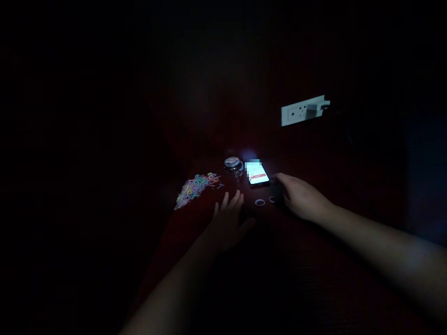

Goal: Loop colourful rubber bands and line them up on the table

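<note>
My left hand rests low over the dark red table with its fingers spread, holding nothing. Just beyond its fingertips, to the left, lies a heap of small multicoloured elastic bands. My right hand is beside the lit phone, its fingers reaching toward the phone's right edge; whether they touch it is too dark to tell. Between the hands lie two pale hair ties, a larger one and a smaller one. A small clear jar with a patterned lid stands left of the phone.
A white wall socket with a plugged-in charger is at the back right, above the table. Most of the surroundings are in deep darkness. The table's left edge runs diagonally past the heap and my left forearm.
</note>
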Action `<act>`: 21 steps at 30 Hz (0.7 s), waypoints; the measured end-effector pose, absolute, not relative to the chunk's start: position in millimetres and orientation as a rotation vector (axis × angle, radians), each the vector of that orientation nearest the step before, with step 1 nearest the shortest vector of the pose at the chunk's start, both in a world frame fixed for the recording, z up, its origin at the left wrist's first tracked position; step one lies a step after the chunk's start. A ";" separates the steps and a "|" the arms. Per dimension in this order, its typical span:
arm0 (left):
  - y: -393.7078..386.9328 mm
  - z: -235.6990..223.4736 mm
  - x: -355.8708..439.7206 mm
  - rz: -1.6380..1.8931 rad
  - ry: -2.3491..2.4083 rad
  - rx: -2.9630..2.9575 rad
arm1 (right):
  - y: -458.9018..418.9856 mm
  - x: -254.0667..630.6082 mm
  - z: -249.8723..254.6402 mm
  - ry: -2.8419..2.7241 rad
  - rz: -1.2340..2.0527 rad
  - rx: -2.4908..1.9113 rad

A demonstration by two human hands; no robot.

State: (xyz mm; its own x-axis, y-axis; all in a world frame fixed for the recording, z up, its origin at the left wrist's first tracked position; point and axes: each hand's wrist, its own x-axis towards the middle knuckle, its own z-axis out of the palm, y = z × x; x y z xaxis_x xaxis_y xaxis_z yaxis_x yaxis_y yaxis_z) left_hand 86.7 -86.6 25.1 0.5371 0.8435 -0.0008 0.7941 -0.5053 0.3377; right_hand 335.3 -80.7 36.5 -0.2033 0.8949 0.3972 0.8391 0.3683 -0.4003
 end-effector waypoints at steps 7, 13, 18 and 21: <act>-81.6 21.7 82.8 0.211 1.347 2.442 | -62.7 356.7 28.4 -2.094 0.192 -1.538; -78.8 21.0 83.0 0.296 1.364 2.434 | -58.8 359.8 17.8 -2.261 0.297 -1.346; -77.0 19.3 83.2 0.273 1.363 2.454 | -57.8 353.2 11.5 -2.267 0.220 -1.334; -76.5 18.1 82.9 0.258 1.364 2.467 | -55.2 351.5 10.8 -2.254 0.182 -1.340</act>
State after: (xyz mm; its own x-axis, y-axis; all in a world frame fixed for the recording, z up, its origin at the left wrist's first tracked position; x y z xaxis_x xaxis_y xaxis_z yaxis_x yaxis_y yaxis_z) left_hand 82.9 -76.5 18.1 0.5305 0.8476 0.0081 0.7919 -0.4990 0.3520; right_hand 351.5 -55.2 10.8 -0.3848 0.8520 0.3549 0.7839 0.5047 -0.3616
